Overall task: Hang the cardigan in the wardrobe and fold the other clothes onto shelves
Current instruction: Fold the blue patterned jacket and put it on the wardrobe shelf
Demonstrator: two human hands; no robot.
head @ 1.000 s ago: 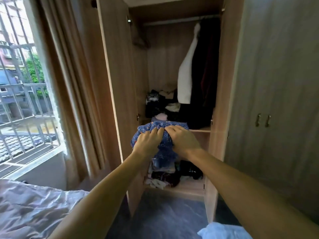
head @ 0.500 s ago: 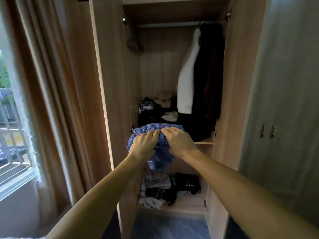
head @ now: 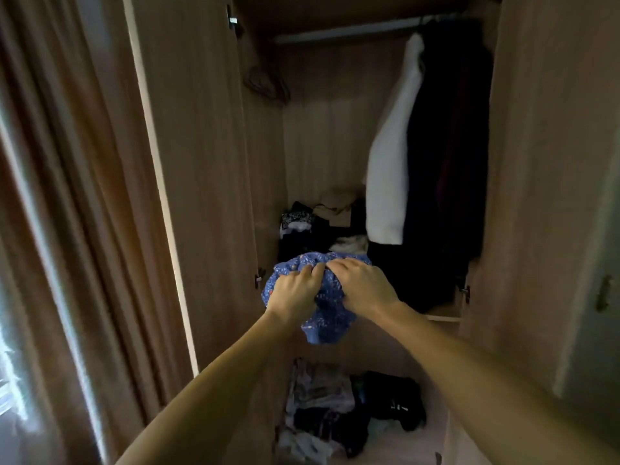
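Garment in hand: you hold a blue garment (head: pixel 327 317) with a small pale print, bunched up. Its lower part droops below your hands, in front of the middle shelf (head: pixel 443 315).
Grip: your left hand (head: pixel 295 292) and right hand (head: pixel 364 285) clutch its top side by side.
Wardrobe (head: pixel 201 162): wood-grain, with the door on your left swung open.
Rail (head: pixel 342 33): a white garment (head: pixel 389 182) and dark garments (head: pixel 446 156) hang at its right end.
Shelf load: a loose heap of clothes (head: pixel 322 223), dark and pale.
Bottom compartment: crumpled clothes (head: pixel 335 411), unfolded.
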